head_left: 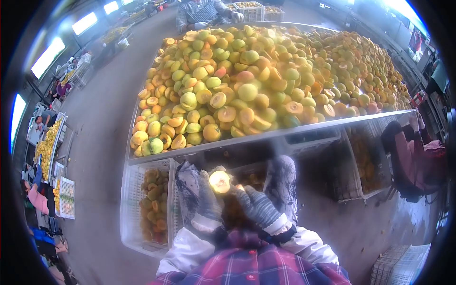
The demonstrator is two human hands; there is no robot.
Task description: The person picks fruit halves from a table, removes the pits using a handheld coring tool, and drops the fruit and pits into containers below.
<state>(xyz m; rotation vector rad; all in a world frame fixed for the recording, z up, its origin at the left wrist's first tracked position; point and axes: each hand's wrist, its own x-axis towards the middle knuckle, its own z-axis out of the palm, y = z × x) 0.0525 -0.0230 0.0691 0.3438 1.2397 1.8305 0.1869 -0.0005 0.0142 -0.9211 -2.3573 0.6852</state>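
Note:
My left hand (pixel 210 195), in a grey knit glove, holds a peach half (pixel 219 182) above my lap. Its pale cut face is brightly lit and turned up towards me. Close to the fruit's right side is my right hand (pixel 260 205), in a striped grey glove with the fingers curled and the tips together. Whatever those fingertips grip is too small to make out. Just beyond my knees, a large metal-edged table (pixel 266 137) bears a heap of yellow-green peaches (pixel 247 92), many of them cut in half.
A white crate (pixel 127 209) of fruit stands left of my legs; another crate (pixel 349 171) sits under the table to the right. A gloved person (pixel 202 13) works across the table. Someone in pink (pixel 422 156) sits at right. Stacked crates (pixel 401 266) stand at lower right.

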